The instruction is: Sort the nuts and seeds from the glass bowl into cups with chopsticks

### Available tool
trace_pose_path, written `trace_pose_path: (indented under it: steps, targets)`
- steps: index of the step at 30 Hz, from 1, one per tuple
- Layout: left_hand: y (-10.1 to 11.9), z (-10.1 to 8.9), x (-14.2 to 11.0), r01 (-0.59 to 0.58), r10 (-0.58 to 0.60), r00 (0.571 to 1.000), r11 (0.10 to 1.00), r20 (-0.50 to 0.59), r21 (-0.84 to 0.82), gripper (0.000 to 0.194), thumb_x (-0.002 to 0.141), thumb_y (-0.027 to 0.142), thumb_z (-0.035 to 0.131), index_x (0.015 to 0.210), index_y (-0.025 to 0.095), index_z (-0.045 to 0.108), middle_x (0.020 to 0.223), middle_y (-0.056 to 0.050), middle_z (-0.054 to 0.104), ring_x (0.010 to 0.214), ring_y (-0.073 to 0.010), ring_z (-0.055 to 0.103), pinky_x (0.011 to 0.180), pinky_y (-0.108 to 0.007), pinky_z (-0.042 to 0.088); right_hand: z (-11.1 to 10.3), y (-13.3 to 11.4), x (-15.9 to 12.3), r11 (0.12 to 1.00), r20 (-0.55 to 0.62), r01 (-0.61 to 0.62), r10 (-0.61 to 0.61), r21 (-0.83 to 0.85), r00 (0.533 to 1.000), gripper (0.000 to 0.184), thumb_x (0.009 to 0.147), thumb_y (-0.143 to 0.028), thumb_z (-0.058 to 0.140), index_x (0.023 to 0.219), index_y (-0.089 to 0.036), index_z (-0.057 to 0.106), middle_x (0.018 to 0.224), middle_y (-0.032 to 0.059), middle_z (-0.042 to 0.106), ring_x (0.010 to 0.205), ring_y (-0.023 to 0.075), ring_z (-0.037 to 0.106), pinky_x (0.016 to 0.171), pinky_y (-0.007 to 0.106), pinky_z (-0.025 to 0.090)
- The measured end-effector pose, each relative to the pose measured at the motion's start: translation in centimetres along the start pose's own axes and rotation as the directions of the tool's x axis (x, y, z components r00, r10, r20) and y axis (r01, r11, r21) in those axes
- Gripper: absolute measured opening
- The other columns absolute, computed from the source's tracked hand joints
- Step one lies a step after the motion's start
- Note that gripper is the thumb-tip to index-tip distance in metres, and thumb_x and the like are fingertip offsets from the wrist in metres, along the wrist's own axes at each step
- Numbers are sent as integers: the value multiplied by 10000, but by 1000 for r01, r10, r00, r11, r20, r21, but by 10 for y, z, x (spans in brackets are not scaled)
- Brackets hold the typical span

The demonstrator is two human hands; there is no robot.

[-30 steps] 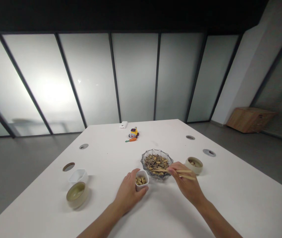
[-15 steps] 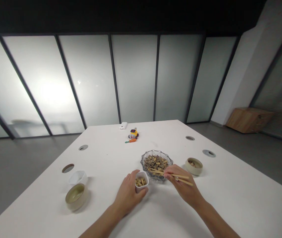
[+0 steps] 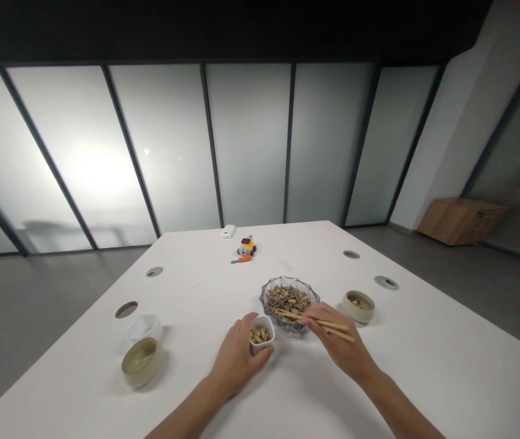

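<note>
My left hand (image 3: 240, 355) is closed around a small white bowl (image 3: 267, 346), tilted slightly toward me, with several peanut-like pieces (image 3: 260, 334) in it. Wooden chopsticks (image 3: 335, 327) are gripped in my right hand (image 3: 336, 334). Their tips reach into a clear glass bowl (image 3: 266, 286) heaped with dark seeds and paler pieces (image 3: 287, 300). Whether the tips pinch a piece is too small to tell. The glass bowl stands just beyond both hands, and the white bowl is at its near left.
A greenish ceramic bowl (image 3: 361, 314) with a few pieces inside stands on the right. Another ceramic bowl (image 3: 143, 373) and a white bowl (image 3: 144, 329) are at left. Farther back lie a toy carrot (image 3: 242, 260), a yellow toy vehicle (image 3: 247, 247) and a white device (image 3: 228, 231).
The chopstick tips have shifted very slightly within the glass bowl. Both hands keep their grips, and the bowls stay where they were.
</note>
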State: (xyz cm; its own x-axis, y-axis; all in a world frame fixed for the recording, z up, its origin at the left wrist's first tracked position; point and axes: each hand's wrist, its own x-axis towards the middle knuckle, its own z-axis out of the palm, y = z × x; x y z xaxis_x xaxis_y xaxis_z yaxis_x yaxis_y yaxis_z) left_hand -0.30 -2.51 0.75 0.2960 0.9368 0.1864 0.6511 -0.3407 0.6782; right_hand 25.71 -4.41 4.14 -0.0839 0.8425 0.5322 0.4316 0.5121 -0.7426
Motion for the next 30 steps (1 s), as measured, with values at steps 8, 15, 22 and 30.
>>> trace_pose_path:
  steps: [8, 15, 22, 30]
  targets:
    - [-1, 0, 0, 6, -6, 1000, 1000, 0, -2, 625, 795, 368, 718, 1386, 264, 542, 1288, -86, 676, 1218, -309, 623, 1082, -404, 466, -1, 5, 3, 1000, -96, 11, -12, -7, 995, 320, 997, -488, 636, 878, -228, 779, 906, 76, 756, 845, 226, 713, 787, 343, 594]
    - [1, -1, 0, 16, -16, 1000, 1000, 11, -2, 630, 799, 377, 713, 1391, 257, 533, 1293, -88, 668, 1224, -309, 616, 1081, -399, 456, -1, 4, 3, 999, -84, -11, 8, -36, 996, 325, 1005, -484, 624, 859, -230, 766, 869, 59, 741, 811, 211, 705, 755, 322, 577]
    - [0, 0, 0, 11, -11, 1000, 1000, 14, -2, 635, 804, 364, 707, 1398, 237, 521, 1307, -99, 662, 1235, -312, 606, 1091, -409, 445, -1, 2, 2, 1000, -39, -6, 6, 0, 999, 269, 1005, -446, 638, 915, -232, 774, 918, 61, 756, 858, 210, 717, 789, 317, 583]
    - [0, 0, 1, 5, -5, 1000, 1000, 21, -6, 629, 808, 356, 692, 1397, 215, 523, 1306, -104, 659, 1234, -310, 604, 1095, -415, 437, -1, 9, 3, 999, -108, 5, -11, -53, 994, 303, 1006, -465, 626, 872, -237, 773, 895, 68, 753, 838, 219, 712, 796, 332, 579]
